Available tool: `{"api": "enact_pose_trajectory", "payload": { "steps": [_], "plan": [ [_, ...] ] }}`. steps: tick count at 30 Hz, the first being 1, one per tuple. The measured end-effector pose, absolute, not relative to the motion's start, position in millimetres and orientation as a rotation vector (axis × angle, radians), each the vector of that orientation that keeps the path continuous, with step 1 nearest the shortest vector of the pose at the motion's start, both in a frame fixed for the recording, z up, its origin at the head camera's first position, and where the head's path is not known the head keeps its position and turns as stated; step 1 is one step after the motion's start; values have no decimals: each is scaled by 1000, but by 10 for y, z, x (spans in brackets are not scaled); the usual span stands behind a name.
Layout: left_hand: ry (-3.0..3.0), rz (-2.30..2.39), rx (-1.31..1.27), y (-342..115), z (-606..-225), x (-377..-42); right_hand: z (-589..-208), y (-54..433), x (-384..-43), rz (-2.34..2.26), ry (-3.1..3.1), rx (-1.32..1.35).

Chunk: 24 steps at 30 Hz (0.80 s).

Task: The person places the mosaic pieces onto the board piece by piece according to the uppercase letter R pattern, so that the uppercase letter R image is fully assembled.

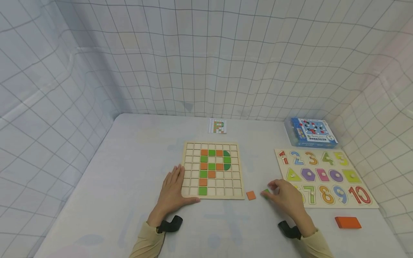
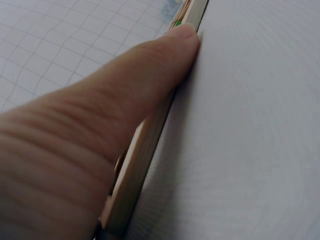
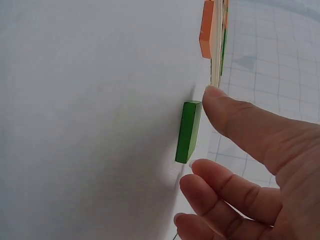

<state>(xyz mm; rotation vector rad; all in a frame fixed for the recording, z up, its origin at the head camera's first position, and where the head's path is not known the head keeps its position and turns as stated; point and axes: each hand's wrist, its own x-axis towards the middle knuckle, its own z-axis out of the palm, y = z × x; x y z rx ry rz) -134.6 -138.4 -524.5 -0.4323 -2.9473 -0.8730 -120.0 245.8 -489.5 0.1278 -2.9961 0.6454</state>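
Note:
A square wooden grid board [image 1: 227, 182] lies on the table, with orange, green and dark-green rounded tiles set in a P shape. My left hand [image 1: 172, 188] rests against its left edge, fingers straight and thumb along the near edge; the left wrist view shows that thumb on the board's side [image 2: 131, 185]. Right of the board, my right hand [image 1: 287, 195] hovers around a loose green square tile [image 1: 266, 192]. In the right wrist view, thumb and fingers are spread on either side of the green tile [image 3: 187, 132], which lies flat. A loose orange tile [image 1: 251, 195] lies between it and the board.
A small pattern card [image 1: 217, 126] with a similar P lies behind the board. At the right are a number-and-shape puzzle board [image 1: 313, 185], a blue box [image 1: 313, 132] behind it and an orange block [image 1: 347, 222] in front. Grid-patterned curtains surround the table.

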Motion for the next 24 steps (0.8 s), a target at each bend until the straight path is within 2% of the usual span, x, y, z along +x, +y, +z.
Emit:
{"api": "enact_pose_trajectory", "payload": {
  "steps": [24],
  "plan": [
    [-2964,-859,-426,-1393,-5273,-1349,-4890,2353,-1181,786,-3041,22]
  ]
}}
